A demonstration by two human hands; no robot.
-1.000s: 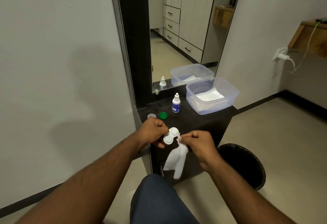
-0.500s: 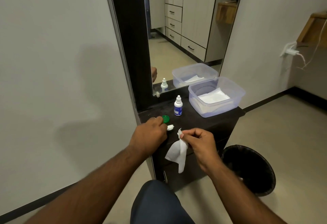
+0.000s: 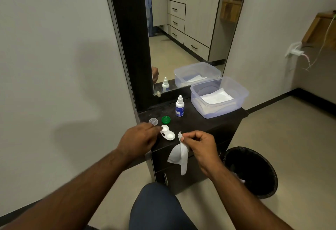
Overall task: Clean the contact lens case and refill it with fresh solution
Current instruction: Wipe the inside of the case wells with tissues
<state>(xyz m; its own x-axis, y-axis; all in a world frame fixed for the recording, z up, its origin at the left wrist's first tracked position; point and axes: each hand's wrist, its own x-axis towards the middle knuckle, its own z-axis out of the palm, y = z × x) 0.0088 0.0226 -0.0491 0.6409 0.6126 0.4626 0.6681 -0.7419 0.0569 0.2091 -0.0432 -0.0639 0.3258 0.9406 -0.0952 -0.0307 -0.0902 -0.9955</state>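
The white contact lens case (image 3: 168, 133) lies open on the dark cabinet top (image 3: 200, 122), both wells facing up. My left hand (image 3: 139, 138) hovers at its left end with loosely curled fingers, the fingertips just at the case's edge and not curled round it. To the right of the case, my right hand (image 3: 199, 145) pinches a crumpled white tissue (image 3: 179, 157) that hangs down over the cabinet's front. A green cap (image 3: 165, 119) and a clear cap (image 3: 153, 121) lie behind the case. The small white solution bottle (image 3: 180, 106) stands upright farther back, capped.
A clear plastic tub (image 3: 241, 93) with white tissues sits at the cabinet's back right. A mirror (image 3: 185, 29) rises behind the top. On the floor to the right stands a black bin (image 3: 251, 171). My knee (image 3: 156, 208) is below the cabinet front.
My left hand carried the lens case away from the tissue, set it down on the cabinet top and let go. My right hand kept the tissue and stayed in place.
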